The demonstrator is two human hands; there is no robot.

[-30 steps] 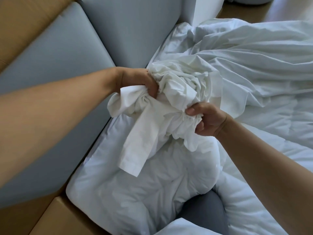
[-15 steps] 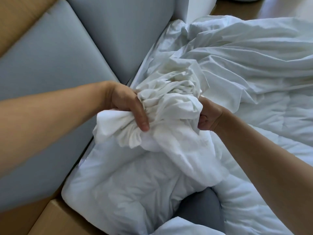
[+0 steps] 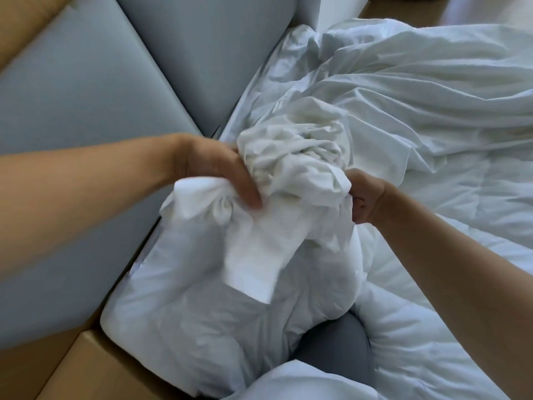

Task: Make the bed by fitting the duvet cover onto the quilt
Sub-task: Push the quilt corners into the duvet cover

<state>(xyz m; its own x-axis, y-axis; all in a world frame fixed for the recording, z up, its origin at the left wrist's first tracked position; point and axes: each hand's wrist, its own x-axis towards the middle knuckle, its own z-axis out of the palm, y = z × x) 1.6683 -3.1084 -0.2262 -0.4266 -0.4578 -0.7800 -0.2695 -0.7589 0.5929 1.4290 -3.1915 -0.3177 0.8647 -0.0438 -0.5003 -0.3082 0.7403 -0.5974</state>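
- Grey padded headboard [image 3: 86, 90] backs a bed strewn with white linen.
- Bunched duvet cover [image 3: 291, 168] sits above the quilt's corner [image 3: 202, 307], beside the headboard.
- My left hand [image 3: 213, 171] and right hand [image 3: 366, 197] grip it, fingers curled into the fabric.

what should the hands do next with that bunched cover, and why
Probably draw the bunch down over the quilt corner. Both the left hand and right hand grip the gathered cover just above that corner, which seems still bare beside the headboard.
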